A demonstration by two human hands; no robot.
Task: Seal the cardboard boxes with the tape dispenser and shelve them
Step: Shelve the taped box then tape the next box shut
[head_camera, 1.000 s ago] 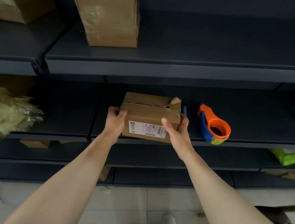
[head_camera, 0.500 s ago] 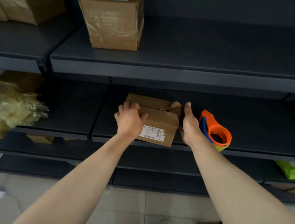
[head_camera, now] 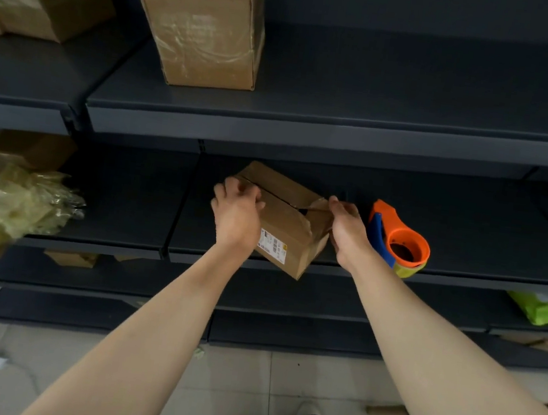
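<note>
A small brown cardboard box (head_camera: 286, 221) with a white printed label sits on the middle dark grey metal shelf (head_camera: 470, 231), turned at an angle so its near corner pokes out past the shelf's front edge. The left hand (head_camera: 235, 213) rests on the box's left end with its fingers curled over the top flap by the centre seam; the fingertips are lost behind the knuckles. The right hand (head_camera: 345, 231) grips the right end, thumb on the torn, crumpled flap corner, while its other fingers are hidden on the far side. Just beside that hand stands an orange and blue tape dispenser (head_camera: 403, 240), its near edge covered by the wrist. Above, a tall taped cardboard box (head_camera: 208, 27) stands upright. At the left edge, crumpled yellowish plastic bags (head_camera: 0, 204) are blurred and cut off, as is a green packet (head_camera: 543, 309) lower right.
</note>
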